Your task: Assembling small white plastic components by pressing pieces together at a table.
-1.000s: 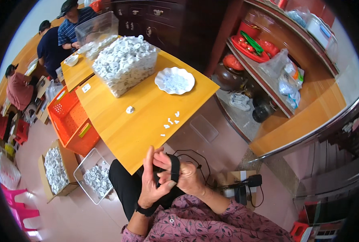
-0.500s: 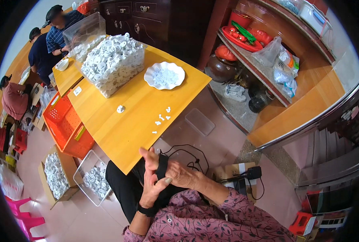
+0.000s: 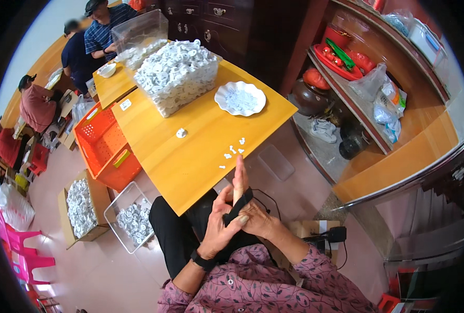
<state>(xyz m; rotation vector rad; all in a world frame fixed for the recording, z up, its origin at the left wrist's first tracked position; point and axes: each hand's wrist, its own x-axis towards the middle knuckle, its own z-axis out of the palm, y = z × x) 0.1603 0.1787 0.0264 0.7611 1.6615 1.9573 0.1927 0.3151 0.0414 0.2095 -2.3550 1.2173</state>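
Head view: my left hand [image 3: 219, 229] pinches a narrow black fabric strap [image 3: 238, 207], wrapped about halfway around my right hand [image 3: 253, 216], whose fingers point straight up, spread flat, gripping nothing. Fitting looks partly done; securing remains. At 12 o'clock, the yellow wooden table [image 3: 190, 161] bears a clear plastic bin [image 3: 175, 75] heaped with white plastic parts and a white scalloped plate [image 3: 240, 98] holding a few.
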